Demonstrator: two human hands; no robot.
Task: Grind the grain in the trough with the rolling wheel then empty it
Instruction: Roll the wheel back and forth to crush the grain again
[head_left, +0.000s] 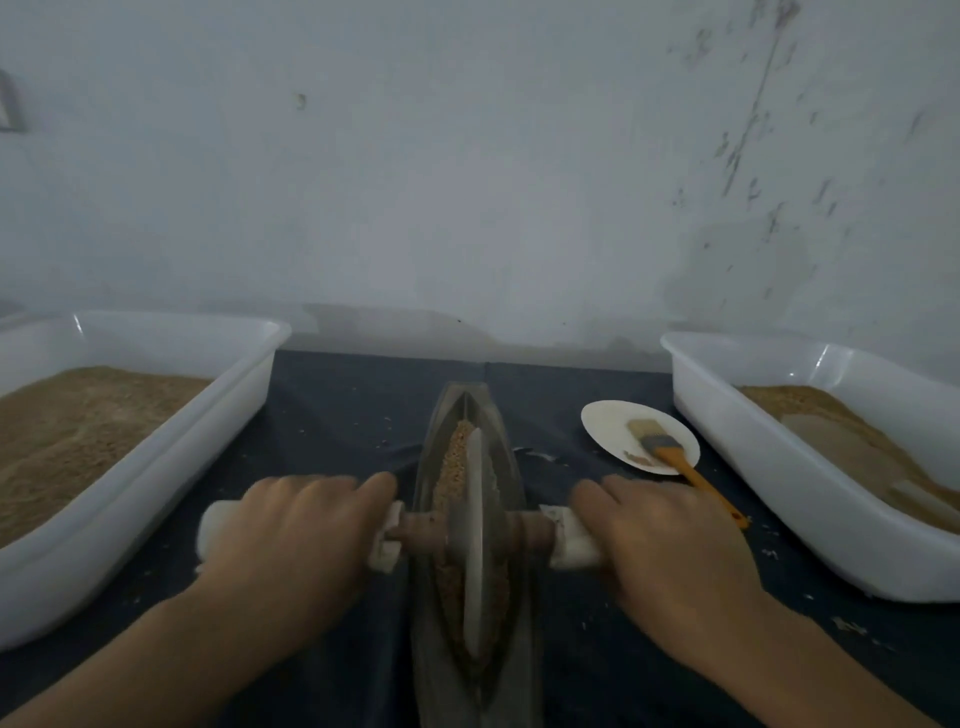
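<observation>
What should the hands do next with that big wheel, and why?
Probably roll the wheel forward along the trough. The left hand and right hand each grip a cloth-wrapped end of its axle, and whole-looking grain lies ahead of the wheel, so that part seems not yet ground.

wall (467, 182): pale, scuffed with dark marks at right, standing behind the desk | desk (337, 415): lying under a dark cloth | light: falling dim
</observation>
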